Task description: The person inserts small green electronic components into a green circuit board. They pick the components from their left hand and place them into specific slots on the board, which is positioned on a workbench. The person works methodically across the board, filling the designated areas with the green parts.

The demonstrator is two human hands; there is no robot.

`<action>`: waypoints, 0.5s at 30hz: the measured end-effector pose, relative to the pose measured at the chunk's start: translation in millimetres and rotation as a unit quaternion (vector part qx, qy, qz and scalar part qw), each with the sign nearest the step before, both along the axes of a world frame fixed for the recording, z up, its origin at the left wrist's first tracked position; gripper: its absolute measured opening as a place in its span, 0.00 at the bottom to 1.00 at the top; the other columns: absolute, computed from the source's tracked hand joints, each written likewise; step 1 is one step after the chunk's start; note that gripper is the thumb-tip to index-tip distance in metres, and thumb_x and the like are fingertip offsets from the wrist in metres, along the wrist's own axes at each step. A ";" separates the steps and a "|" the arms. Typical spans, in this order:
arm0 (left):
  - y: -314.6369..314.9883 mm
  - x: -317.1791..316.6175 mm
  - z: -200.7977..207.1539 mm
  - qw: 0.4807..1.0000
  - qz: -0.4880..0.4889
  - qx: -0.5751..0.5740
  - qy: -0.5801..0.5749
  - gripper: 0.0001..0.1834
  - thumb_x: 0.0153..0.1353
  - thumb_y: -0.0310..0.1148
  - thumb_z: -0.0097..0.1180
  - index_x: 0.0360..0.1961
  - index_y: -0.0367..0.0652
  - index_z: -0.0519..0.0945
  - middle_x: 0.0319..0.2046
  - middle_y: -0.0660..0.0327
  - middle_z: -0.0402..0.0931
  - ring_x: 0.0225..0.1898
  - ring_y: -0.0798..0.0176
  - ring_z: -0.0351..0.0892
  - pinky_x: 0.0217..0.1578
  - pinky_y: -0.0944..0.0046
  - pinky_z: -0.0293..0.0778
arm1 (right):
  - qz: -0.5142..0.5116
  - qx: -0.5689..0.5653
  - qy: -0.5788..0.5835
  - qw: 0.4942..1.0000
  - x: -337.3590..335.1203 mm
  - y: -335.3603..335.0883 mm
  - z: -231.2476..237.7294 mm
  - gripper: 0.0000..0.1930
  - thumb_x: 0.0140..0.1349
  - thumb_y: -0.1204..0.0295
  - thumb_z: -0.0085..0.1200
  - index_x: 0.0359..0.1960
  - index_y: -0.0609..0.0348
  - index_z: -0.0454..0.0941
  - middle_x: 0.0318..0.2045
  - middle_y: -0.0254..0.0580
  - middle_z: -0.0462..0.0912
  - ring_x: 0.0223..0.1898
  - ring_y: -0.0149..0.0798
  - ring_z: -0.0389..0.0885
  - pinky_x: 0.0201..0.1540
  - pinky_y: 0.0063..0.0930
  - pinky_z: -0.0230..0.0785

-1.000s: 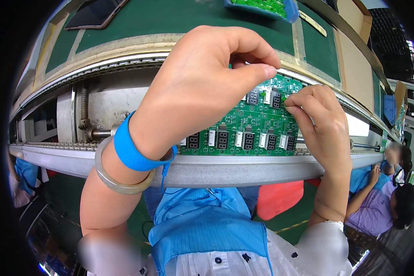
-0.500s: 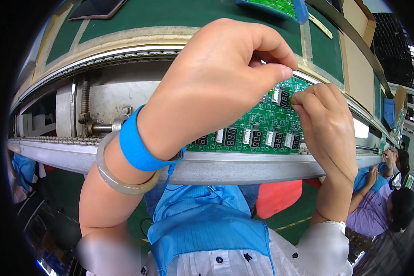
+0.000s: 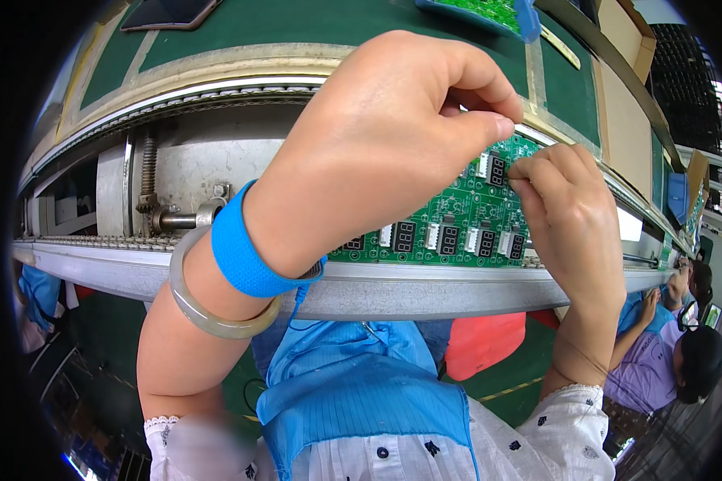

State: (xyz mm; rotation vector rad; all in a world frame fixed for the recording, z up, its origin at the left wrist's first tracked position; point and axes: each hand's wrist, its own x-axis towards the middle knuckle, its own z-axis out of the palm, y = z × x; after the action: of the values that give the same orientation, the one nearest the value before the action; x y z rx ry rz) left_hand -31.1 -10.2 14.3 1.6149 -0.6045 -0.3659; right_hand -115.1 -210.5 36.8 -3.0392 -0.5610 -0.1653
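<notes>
A green circuit board panel [image 3: 459, 210] lies across the conveyor rails, with black digit displays [image 3: 404, 237] and white connectors [image 3: 434, 236] on it. My left hand [image 3: 413, 120] arches over its far part, thumb and forefinger pinched together near the far rail. Whatever that pinch holds is too small or hidden to tell. At the board's right part, my right hand [image 3: 571, 210] has its fingertips pressed together beside a digit display [image 3: 496, 170]; anything between them is hidden. A blue wrist strap [image 3: 245, 252] with a cord and a pale bangle [image 3: 208, 317] circle my left arm.
Beyond the far rail, a blue tray [image 3: 526, 20] of small green parts and a dark tablet-like device [image 3: 168, 12] rest on the green bench. The near metal rail [image 3: 425, 293] runs between my body and the board. Another person [image 3: 654, 353] works at the right.
My left hand has shifted very slightly to the right, its pinch still closed. My right hand stays nearly in place; the board looks unchanged.
</notes>
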 end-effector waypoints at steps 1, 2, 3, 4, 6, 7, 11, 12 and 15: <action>-0.3 0.1 -0.7 1.000 0.001 -0.002 -0.002 0.09 0.61 0.26 0.61 0.40 0.33 0.85 0.31 0.66 0.81 0.33 0.77 0.75 0.35 0.75 0.71 | -0.005 0.002 0.001 1.000 -0.3 0.5 0.2 0.06 0.51 0.77 0.55 0.32 0.60 0.80 0.29 0.43 0.76 0.38 0.47 0.76 0.42 0.37 0.69; -0.2 0.1 -1.2 1.000 0.000 -0.003 -0.003 0.09 0.61 0.26 0.61 0.41 0.33 0.85 0.32 0.66 0.81 0.33 0.77 0.76 0.35 0.75 0.71 | -0.002 -0.005 -0.001 1.000 -0.4 0.2 -0.2 0.07 0.50 0.77 0.55 0.32 0.60 0.79 0.29 0.43 0.76 0.38 0.47 0.76 0.42 0.37 0.69; -0.1 0.2 -1.8 1.000 0.000 -0.003 -0.004 0.09 0.61 0.26 0.61 0.41 0.33 0.85 0.32 0.65 0.82 0.34 0.77 0.76 0.36 0.75 0.72 | 0.001 -0.012 -0.003 1.000 -0.4 -0.1 -1.0 0.07 0.50 0.77 0.55 0.32 0.60 0.79 0.30 0.43 0.76 0.38 0.47 0.76 0.43 0.37 0.69; 0.0 0.2 -2.0 1.000 0.000 -0.003 -0.004 0.09 0.61 0.26 0.61 0.41 0.33 0.85 0.32 0.65 0.82 0.34 0.77 0.76 0.36 0.75 0.72 | 0.005 -0.020 -0.005 1.000 -0.5 -0.3 -1.4 0.07 0.50 0.77 0.54 0.32 0.60 0.79 0.30 0.43 0.76 0.38 0.47 0.76 0.43 0.37 0.69; -0.1 0.7 -1.8 1.000 -0.003 -0.001 0.002 0.09 0.61 0.25 0.61 0.41 0.33 0.85 0.32 0.65 0.82 0.34 0.77 0.76 0.37 0.74 0.72 | 0.007 -0.035 -0.002 0.999 -0.9 -0.4 -0.8 0.07 0.50 0.76 0.54 0.33 0.60 0.79 0.30 0.43 0.76 0.39 0.46 0.76 0.43 0.37 0.69; -0.1 0.8 -1.6 1.000 -0.004 0.000 0.005 0.09 0.61 0.25 0.61 0.41 0.33 0.85 0.32 0.65 0.82 0.34 0.77 0.76 0.37 0.74 0.72 | 0.008 -0.042 0.000 0.999 -1.0 -0.4 -0.4 0.07 0.50 0.76 0.54 0.33 0.60 0.79 0.30 0.43 0.76 0.39 0.46 0.76 0.43 0.38 0.69; -0.3 0.7 -1.2 1.000 -0.004 0.000 0.003 0.08 0.61 0.25 0.61 0.41 0.33 0.85 0.32 0.65 0.82 0.34 0.77 0.76 0.37 0.75 0.72 | 0.010 -0.077 -0.007 0.997 -1.3 2.5 1.0 0.06 0.50 0.76 0.53 0.31 0.60 0.77 0.31 0.43 0.75 0.40 0.45 0.76 0.43 0.37 0.68; -0.3 0.8 -0.6 1.000 -0.005 0.003 0.003 0.08 0.61 0.26 0.61 0.41 0.33 0.85 0.32 0.65 0.82 0.34 0.77 0.76 0.37 0.75 0.72 | 0.009 -0.088 -0.009 0.996 -1.2 4.0 1.8 0.06 0.50 0.76 0.53 0.31 0.60 0.77 0.31 0.43 0.75 0.40 0.45 0.76 0.43 0.37 0.68; -0.7 0.1 0.4 1.000 -0.003 0.006 0.003 0.09 0.61 0.26 0.61 0.41 0.33 0.85 0.32 0.65 0.82 0.34 0.77 0.76 0.36 0.75 0.72 | 0.010 -0.105 -0.012 0.994 -0.9 5.2 1.9 0.05 0.50 0.76 0.53 0.30 0.60 0.76 0.31 0.43 0.74 0.40 0.45 0.75 0.43 0.37 0.68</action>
State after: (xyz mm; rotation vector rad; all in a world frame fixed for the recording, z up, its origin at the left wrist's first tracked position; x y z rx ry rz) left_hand -31.0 -10.9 14.7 1.6237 -0.6034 -0.3793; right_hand -116.1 -205.3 38.7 -3.2362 -0.6484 -0.1502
